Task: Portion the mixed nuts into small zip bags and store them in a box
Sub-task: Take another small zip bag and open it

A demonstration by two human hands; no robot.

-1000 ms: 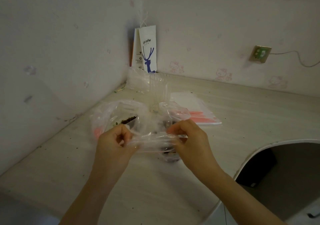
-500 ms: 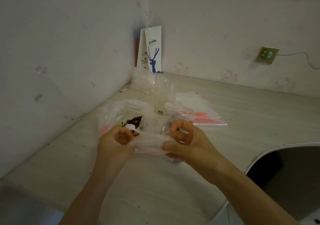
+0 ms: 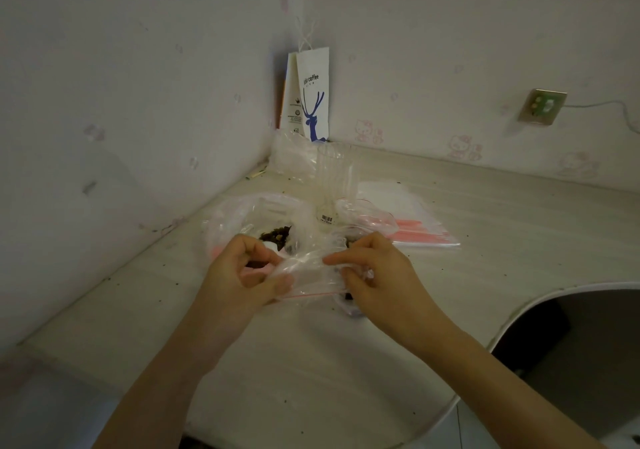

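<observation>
- While both hands pinch the small zip bag (image 3: 311,277), the left hand (image 3: 242,275) at its left edge and the right hand (image 3: 377,275) at its right with fingers curled on the film, it hangs just above the surface (image 3: 311,362), in front of the large bag of mixed nuts (image 3: 239,213).
- Such thin film could slide out of either pinch; whether the red zip strip (image 3: 308,295) is sealed I cannot tell, and a mouth left partly unsealed would likely spill.
- That large bag gapes with the nuts (image 3: 277,234) exposed, so a nudge from the left knuckles may scatter them.
- Just behind the hands stands a clear ribbed container (image 3: 334,175) that looks light; a forward reach could tip it.
- Two walls (image 3: 138,119) meet close on the left and behind, leaving little room there.
- Near the right forearm runs the curved cut-out edge (image 3: 512,313), where anything pushed may drop off.
- Most room for moving lies toward the person; the stack of flat zip bags (image 3: 415,223) lies right-rear.
</observation>
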